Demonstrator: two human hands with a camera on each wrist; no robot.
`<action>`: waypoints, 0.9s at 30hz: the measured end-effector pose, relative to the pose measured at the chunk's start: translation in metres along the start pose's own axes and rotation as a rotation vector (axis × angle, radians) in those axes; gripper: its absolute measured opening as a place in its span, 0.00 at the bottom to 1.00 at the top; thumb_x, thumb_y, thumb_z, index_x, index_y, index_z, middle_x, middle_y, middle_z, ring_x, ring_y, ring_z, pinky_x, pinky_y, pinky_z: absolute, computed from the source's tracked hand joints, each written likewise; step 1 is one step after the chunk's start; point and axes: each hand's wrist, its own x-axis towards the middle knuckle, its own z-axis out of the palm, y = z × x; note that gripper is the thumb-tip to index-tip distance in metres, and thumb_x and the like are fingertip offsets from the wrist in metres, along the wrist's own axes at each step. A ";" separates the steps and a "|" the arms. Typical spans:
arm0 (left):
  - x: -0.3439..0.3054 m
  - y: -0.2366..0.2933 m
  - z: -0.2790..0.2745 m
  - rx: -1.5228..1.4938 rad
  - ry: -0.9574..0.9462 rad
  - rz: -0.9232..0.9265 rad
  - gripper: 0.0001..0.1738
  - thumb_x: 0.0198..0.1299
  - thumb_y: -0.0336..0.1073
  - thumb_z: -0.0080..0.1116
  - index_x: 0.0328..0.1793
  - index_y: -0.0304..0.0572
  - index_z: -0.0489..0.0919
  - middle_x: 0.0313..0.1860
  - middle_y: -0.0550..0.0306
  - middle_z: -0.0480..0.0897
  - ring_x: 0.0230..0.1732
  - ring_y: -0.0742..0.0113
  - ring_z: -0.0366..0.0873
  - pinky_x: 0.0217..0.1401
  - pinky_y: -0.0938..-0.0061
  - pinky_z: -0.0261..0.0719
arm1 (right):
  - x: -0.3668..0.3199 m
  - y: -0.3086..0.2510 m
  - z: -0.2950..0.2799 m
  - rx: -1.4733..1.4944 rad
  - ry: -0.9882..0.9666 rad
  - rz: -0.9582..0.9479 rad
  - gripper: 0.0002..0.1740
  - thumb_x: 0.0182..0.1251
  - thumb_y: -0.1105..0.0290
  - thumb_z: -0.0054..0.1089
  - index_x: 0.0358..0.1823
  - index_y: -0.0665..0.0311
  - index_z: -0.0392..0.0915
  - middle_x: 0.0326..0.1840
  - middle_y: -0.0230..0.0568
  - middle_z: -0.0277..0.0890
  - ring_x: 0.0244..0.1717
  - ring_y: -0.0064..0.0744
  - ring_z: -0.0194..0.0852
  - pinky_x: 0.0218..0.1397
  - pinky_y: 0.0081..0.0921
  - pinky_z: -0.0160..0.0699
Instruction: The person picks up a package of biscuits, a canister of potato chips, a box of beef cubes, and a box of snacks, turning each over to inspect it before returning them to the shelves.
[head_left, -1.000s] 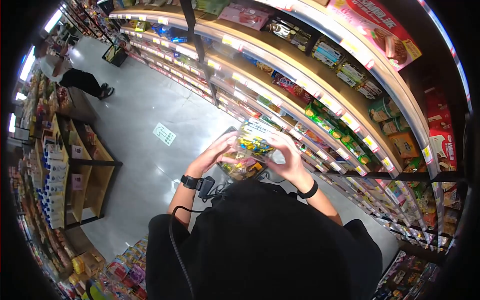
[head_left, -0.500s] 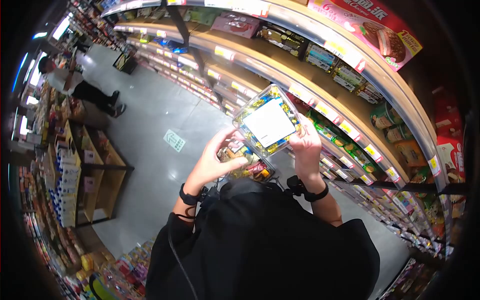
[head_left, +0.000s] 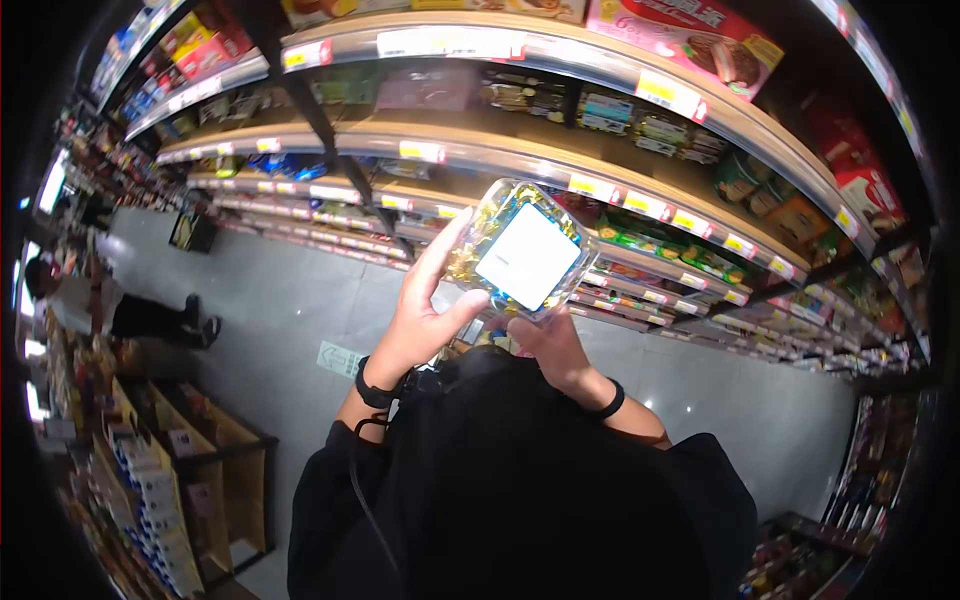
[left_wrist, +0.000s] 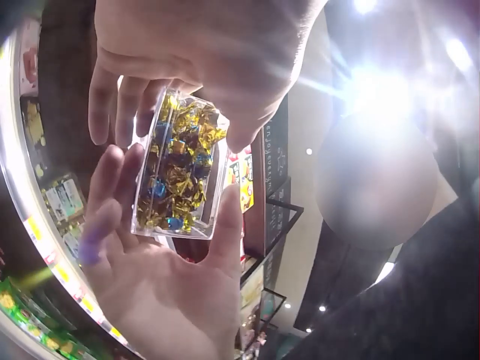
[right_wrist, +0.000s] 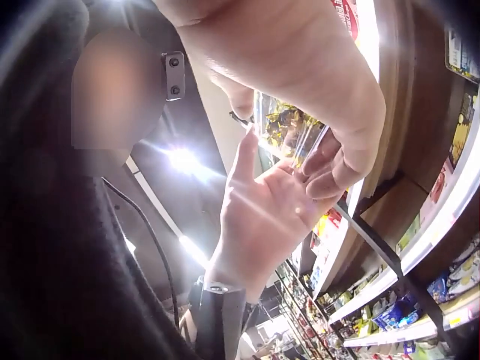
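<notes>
A clear plastic box of candies (head_left: 530, 255) in gold and blue wrappers is held between both hands, its white label facing the head camera. My left hand (head_left: 415, 320) grips its left side, thumb near the lower corner and fingers along the far edge. From the near right, my right hand (head_left: 555, 350) holds the lower corner, its fingers partly hidden under the box. In the left wrist view, the candies (left_wrist: 180, 161) show through the side wall, with the right hand (left_wrist: 161, 292) around the box's lower end. The right wrist view shows the left hand (right_wrist: 262, 210) opposite.
Shelves of packaged snacks (head_left: 660, 245) curve across the front and right. A red chocolate pie box (head_left: 690, 45) stands on the upper shelf. At the left are a wooden display stand (head_left: 235, 500) and a standing person (head_left: 120, 300). A dark basket (head_left: 192, 232) is on the far floor.
The box has turned so its label faces up, then shifted slightly. My right hand has moved from its right side to the near lower corner. The head view has swung toward the shelves.
</notes>
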 end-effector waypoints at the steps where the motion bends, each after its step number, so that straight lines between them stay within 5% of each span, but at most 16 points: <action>1: 0.004 -0.005 -0.001 -0.061 0.046 0.047 0.44 0.61 0.36 0.65 0.81 0.30 0.58 0.78 0.44 0.65 0.78 0.56 0.63 0.79 0.63 0.60 | 0.000 -0.002 0.004 -0.028 -0.014 -0.029 0.36 0.71 0.65 0.64 0.74 0.70 0.59 0.66 0.45 0.76 0.64 0.41 0.77 0.66 0.39 0.79; 6: 0.025 -0.001 -0.004 -0.334 0.015 0.040 0.40 0.63 0.46 0.59 0.77 0.30 0.63 0.73 0.46 0.69 0.75 0.58 0.66 0.78 0.64 0.59 | -0.011 0.006 0.000 0.058 -0.076 -0.007 0.37 0.73 0.58 0.61 0.75 0.68 0.59 0.72 0.50 0.69 0.72 0.45 0.71 0.69 0.40 0.74; 11: 0.036 0.001 0.013 -0.408 -0.037 0.019 0.39 0.64 0.45 0.57 0.77 0.31 0.63 0.72 0.47 0.70 0.74 0.59 0.67 0.77 0.65 0.61 | -0.023 -0.019 -0.014 -0.038 -0.078 0.026 0.26 0.72 0.69 0.59 0.68 0.70 0.68 0.66 0.42 0.72 0.65 0.32 0.69 0.69 0.33 0.68; 13: 0.040 0.004 0.023 -0.448 -0.049 0.019 0.39 0.65 0.45 0.56 0.77 0.30 0.62 0.72 0.47 0.70 0.74 0.60 0.67 0.77 0.65 0.60 | -0.032 -0.003 -0.030 -0.213 -0.020 -0.038 0.26 0.72 0.70 0.59 0.68 0.71 0.68 0.66 0.44 0.72 0.66 0.34 0.69 0.70 0.34 0.67; 19: 0.047 0.010 0.039 -0.498 -0.070 0.030 0.38 0.66 0.44 0.57 0.77 0.30 0.61 0.73 0.46 0.70 0.75 0.59 0.66 0.78 0.64 0.59 | -0.041 -0.016 -0.039 -0.135 -0.057 -0.036 0.26 0.71 0.74 0.60 0.69 0.69 0.68 0.67 0.44 0.72 0.69 0.35 0.67 0.72 0.36 0.66; 25: 0.047 0.018 0.043 -0.465 -0.055 0.044 0.37 0.66 0.38 0.56 0.78 0.30 0.61 0.73 0.46 0.70 0.75 0.59 0.65 0.79 0.63 0.59 | -0.041 -0.024 -0.049 -0.547 -0.031 -0.117 0.32 0.66 0.75 0.66 0.70 0.68 0.66 0.65 0.43 0.73 0.64 0.35 0.73 0.66 0.34 0.73; 27: 0.046 0.025 0.045 -0.359 0.011 0.000 0.40 0.64 0.51 0.55 0.76 0.30 0.64 0.71 0.46 0.72 0.73 0.59 0.68 0.77 0.64 0.60 | -0.040 -0.033 -0.048 -0.445 0.054 -0.160 0.37 0.61 0.79 0.70 0.72 0.67 0.64 0.64 0.44 0.74 0.63 0.34 0.74 0.64 0.33 0.75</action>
